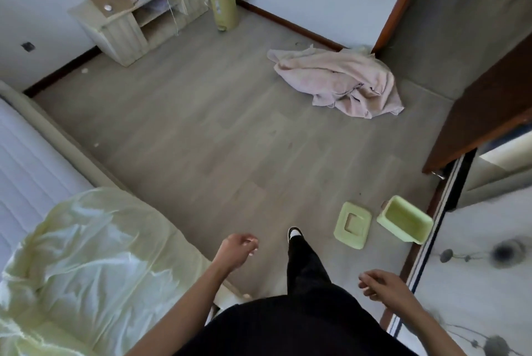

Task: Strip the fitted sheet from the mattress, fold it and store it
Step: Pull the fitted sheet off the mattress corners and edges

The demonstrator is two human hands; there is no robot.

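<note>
Head view, green bin (404, 219) lidless, lid (352, 224) beside, hands (236, 250) (380, 288) loosely curled, holding nothing

This was a bedroom in a home: a bare quilted mattress (26, 160) on a padded bed frame (72, 142) filled the left side, with a pale yellow sheet (86, 255) bunched on it. A low bedside cabinet (135, 16) stood against the white wall beside a small pedal bin (224, 7). A sliding wardrobe door (483, 283) edged the wood-look floor (216, 131), where a pink blanket (339, 82) lay crumpled near the doorway.
</note>
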